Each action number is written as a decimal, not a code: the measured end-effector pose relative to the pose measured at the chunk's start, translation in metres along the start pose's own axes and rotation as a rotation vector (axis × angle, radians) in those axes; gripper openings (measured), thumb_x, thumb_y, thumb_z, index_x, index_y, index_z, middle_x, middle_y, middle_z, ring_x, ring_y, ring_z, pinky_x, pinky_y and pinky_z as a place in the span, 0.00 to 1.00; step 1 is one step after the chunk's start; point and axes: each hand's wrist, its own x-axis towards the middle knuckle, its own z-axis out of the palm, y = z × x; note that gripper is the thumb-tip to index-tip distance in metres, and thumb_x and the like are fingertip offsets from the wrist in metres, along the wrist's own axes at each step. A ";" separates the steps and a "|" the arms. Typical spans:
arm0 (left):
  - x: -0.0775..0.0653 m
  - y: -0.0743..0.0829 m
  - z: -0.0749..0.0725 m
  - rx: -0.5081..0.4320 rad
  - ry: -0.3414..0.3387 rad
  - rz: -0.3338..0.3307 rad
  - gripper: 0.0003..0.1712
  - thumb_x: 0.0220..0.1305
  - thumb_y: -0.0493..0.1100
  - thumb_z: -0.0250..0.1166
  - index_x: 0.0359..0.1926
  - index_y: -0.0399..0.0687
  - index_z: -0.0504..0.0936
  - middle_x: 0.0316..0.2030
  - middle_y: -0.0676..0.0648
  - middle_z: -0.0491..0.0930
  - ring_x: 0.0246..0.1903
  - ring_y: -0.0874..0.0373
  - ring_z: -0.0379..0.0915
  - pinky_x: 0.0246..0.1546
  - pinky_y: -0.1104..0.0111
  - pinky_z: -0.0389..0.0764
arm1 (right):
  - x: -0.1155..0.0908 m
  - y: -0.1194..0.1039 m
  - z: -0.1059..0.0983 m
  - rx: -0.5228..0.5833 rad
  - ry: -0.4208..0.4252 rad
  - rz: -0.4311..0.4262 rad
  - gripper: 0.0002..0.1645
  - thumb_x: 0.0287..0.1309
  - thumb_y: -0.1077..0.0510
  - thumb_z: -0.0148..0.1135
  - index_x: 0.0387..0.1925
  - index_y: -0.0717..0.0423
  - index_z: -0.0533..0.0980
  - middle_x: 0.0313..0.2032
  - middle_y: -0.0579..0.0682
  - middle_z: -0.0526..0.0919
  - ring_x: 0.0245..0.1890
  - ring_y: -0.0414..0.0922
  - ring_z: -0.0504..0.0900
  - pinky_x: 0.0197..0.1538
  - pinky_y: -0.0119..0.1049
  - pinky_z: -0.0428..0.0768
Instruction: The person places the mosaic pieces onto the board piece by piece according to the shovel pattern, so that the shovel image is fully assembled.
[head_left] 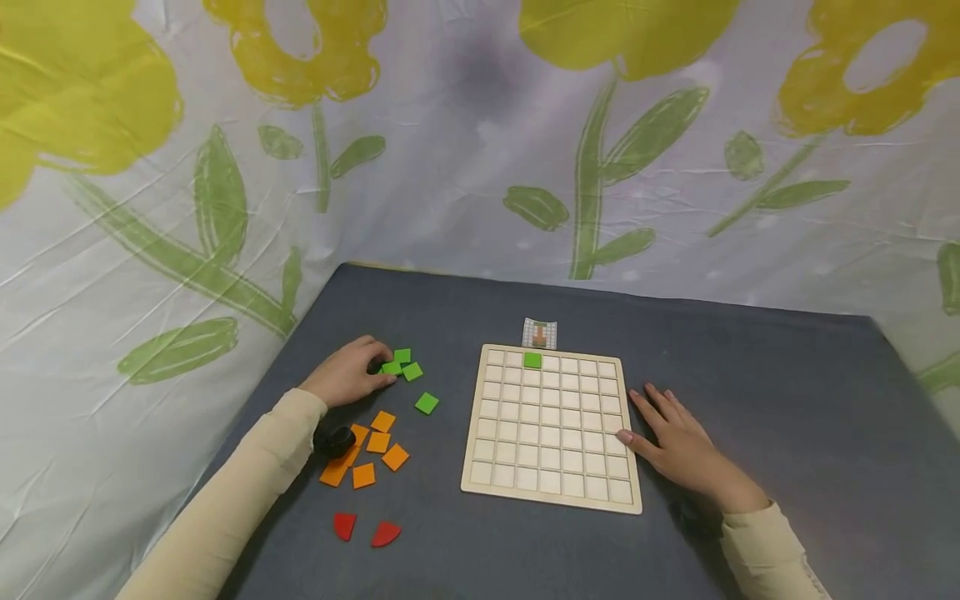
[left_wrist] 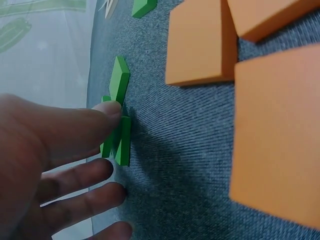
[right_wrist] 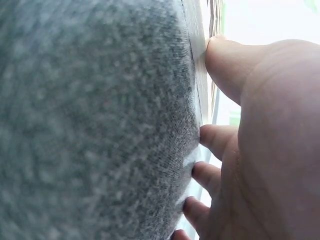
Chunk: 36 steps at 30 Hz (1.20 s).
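At the left of the table, my left hand (head_left: pixel 348 372) is over a cluster of green square tiles (head_left: pixel 412 372). In the left wrist view the thumb (left_wrist: pixel 75 122) reaches across the green tiles (left_wrist: pixel 124 142) and hides part of them; the other fingers are loosely bent. The index fingertip is hidden there, so a pinch cannot be confirmed. My right hand (head_left: pixel 686 454) lies spread at the right side of a wooden grid board (head_left: pixel 551 500). Its thumb (right_wrist: pixel 235 65) touches the board's edge, while its fingers rest on the cloth. One green tile (head_left: pixel 532 360) sits in the board's top row.
Several orange square tiles (head_left: pixel 378 442) lie nearer me on the left, with two red quarter-round pieces (head_left: pixel 386 534) below them. Another green tile (head_left: pixel 427 403) lies apart. A small picture card (head_left: pixel 540 333) touches the board's far edge. Dark cloth covers the table (head_left: pixel 787 375); a flowered curtain (head_left: pixel 465 167) hangs behind.
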 end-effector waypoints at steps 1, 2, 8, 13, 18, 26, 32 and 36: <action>0.000 -0.001 0.000 -0.005 0.000 -0.001 0.18 0.62 0.46 0.67 0.50 0.42 0.80 0.46 0.44 0.75 0.43 0.50 0.73 0.46 0.54 0.75 | 0.000 0.000 0.000 0.006 0.000 -0.002 0.45 0.66 0.36 0.50 0.72 0.59 0.55 0.71 0.68 0.49 0.70 0.70 0.46 0.66 0.66 0.49; 0.000 -0.001 0.000 -0.009 0.002 -0.002 0.18 0.62 0.46 0.67 0.50 0.43 0.79 0.46 0.44 0.75 0.42 0.50 0.73 0.46 0.54 0.75 | -0.001 0.000 0.000 0.010 0.000 -0.004 0.45 0.66 0.36 0.51 0.72 0.59 0.55 0.71 0.68 0.49 0.70 0.70 0.45 0.66 0.66 0.49; 0.001 0.000 0.001 -0.018 0.008 0.005 0.18 0.63 0.47 0.66 0.50 0.43 0.79 0.47 0.43 0.74 0.43 0.50 0.74 0.45 0.53 0.76 | -0.001 0.001 0.001 0.014 0.000 -0.007 0.45 0.66 0.36 0.50 0.72 0.59 0.55 0.71 0.68 0.49 0.70 0.69 0.45 0.66 0.66 0.48; 0.001 0.002 0.001 -0.029 0.018 0.002 0.18 0.63 0.46 0.66 0.51 0.43 0.79 0.49 0.43 0.73 0.42 0.50 0.73 0.44 0.54 0.76 | -0.001 0.001 0.001 0.026 0.002 -0.011 0.44 0.66 0.37 0.51 0.72 0.60 0.55 0.71 0.68 0.49 0.70 0.69 0.45 0.66 0.65 0.47; 0.004 0.006 -0.001 -0.039 0.027 0.012 0.18 0.63 0.47 0.66 0.51 0.44 0.79 0.45 0.45 0.76 0.40 0.52 0.73 0.42 0.56 0.76 | -0.002 0.001 0.001 0.028 0.008 -0.011 0.44 0.66 0.37 0.51 0.72 0.60 0.55 0.71 0.68 0.49 0.70 0.70 0.45 0.66 0.66 0.47; 0.012 0.017 -0.005 -0.043 0.020 0.041 0.19 0.63 0.46 0.65 0.53 0.45 0.79 0.44 0.46 0.76 0.40 0.54 0.74 0.40 0.59 0.77 | -0.001 0.001 0.001 0.010 0.017 -0.001 0.45 0.66 0.36 0.50 0.72 0.59 0.55 0.71 0.68 0.49 0.70 0.69 0.45 0.66 0.66 0.48; 0.019 0.030 -0.005 -0.048 0.027 0.077 0.20 0.64 0.45 0.65 0.55 0.44 0.78 0.46 0.46 0.76 0.41 0.53 0.74 0.40 0.59 0.77 | -0.001 0.001 0.001 0.014 0.017 0.003 0.45 0.66 0.36 0.50 0.72 0.58 0.55 0.72 0.67 0.49 0.71 0.68 0.45 0.66 0.66 0.48; 0.028 0.041 -0.003 -0.041 0.019 0.101 0.21 0.64 0.45 0.64 0.56 0.44 0.78 0.46 0.46 0.76 0.43 0.52 0.75 0.38 0.61 0.78 | -0.002 0.001 0.002 0.020 0.020 0.000 0.44 0.66 0.36 0.51 0.72 0.58 0.55 0.72 0.67 0.50 0.71 0.68 0.45 0.66 0.65 0.48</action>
